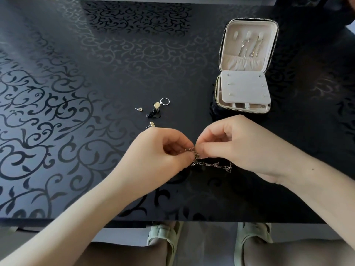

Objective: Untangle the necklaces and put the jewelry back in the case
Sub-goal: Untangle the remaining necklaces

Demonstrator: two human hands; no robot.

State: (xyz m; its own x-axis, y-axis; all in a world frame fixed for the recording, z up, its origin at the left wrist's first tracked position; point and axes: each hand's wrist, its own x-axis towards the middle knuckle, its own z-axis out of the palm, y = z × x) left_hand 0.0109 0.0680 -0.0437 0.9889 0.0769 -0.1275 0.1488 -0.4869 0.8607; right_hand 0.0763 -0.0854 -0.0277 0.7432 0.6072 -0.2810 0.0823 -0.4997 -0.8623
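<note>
1. Two hands meet over the near middle of the table (pixel 96 73). The left hand (pixel 163 148) and right hand (pixel 236 144) each pinch the tangled necklaces (pixel 209 164) between thumb and curled fingertips, which almost touch.
2. The knot sits right at those fingertips. A loose run of chain trails off under the right hand, and I cannot tell whether it rests on the table.
3. The chains look very light, limp and fine-linked, so they probably kink or snag easily. It seems best to grip close beside the knot and tease loops apart, not tug the ends.
4. The long axis runs left to right, roughly along the table's near edge, with the knotted end on the left and the slack end on the right.
5. The open case (pixel 273 47) stands far right with its lid up. A ring (pixel 165 101) and a stud earring (pixel 140 109) lie loose to its left, beyond the hands.
</note>
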